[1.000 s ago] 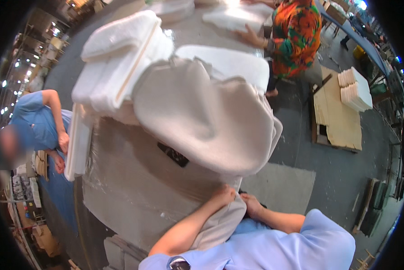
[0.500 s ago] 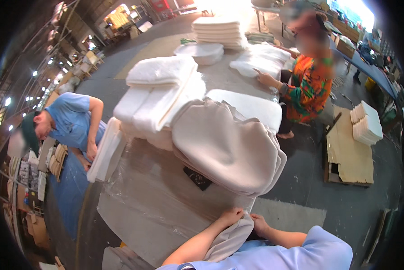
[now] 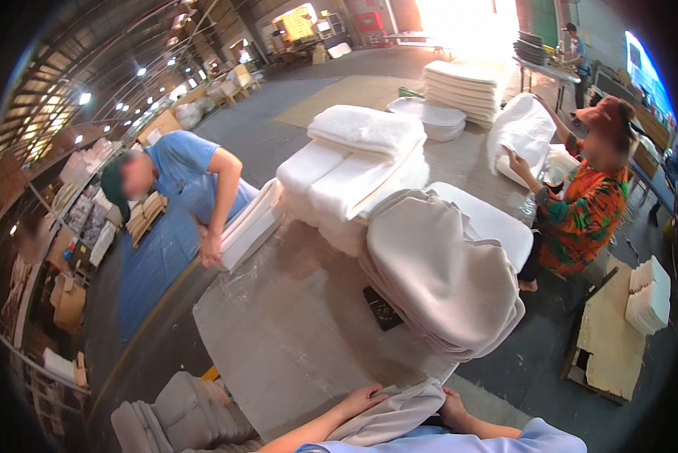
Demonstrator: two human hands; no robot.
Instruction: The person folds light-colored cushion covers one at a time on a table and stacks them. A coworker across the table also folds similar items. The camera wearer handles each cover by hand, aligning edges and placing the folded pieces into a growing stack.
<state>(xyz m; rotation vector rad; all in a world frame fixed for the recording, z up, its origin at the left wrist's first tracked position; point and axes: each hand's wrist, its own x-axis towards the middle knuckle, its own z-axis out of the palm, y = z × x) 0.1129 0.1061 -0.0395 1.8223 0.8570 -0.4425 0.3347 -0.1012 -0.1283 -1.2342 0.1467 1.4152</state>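
Note:
A grey fabric cover [image 3: 399, 408] lies bunched at the table's near edge, across my lap. My left hand [image 3: 363, 400] is closed on its left edge, with the thumb and fingers pressed to the cloth. My right hand [image 3: 452, 408] grips the cover's right edge, its fingers partly hidden by the fold. Beyond my hands, a pile of similar grey covers [image 3: 445, 279] slumps over the table's right edge. A black flat item [image 3: 383, 308] sticks out from beside that pile.
White padded sheets [image 3: 354, 162] are stacked mid-table [image 3: 278, 340]. A person in blue [image 3: 192, 174] handles folded white pads at left; another in an orange patterned shirt [image 3: 580, 204] lifts a white pad at right. More grey covers [image 3: 188, 415] are piled lower left.
The view has swung left, shifting the scene rightward. The person in the patterned shirt has raised a white pad off the table. My hands keep hold of the grey cover, now set slightly wider apart.

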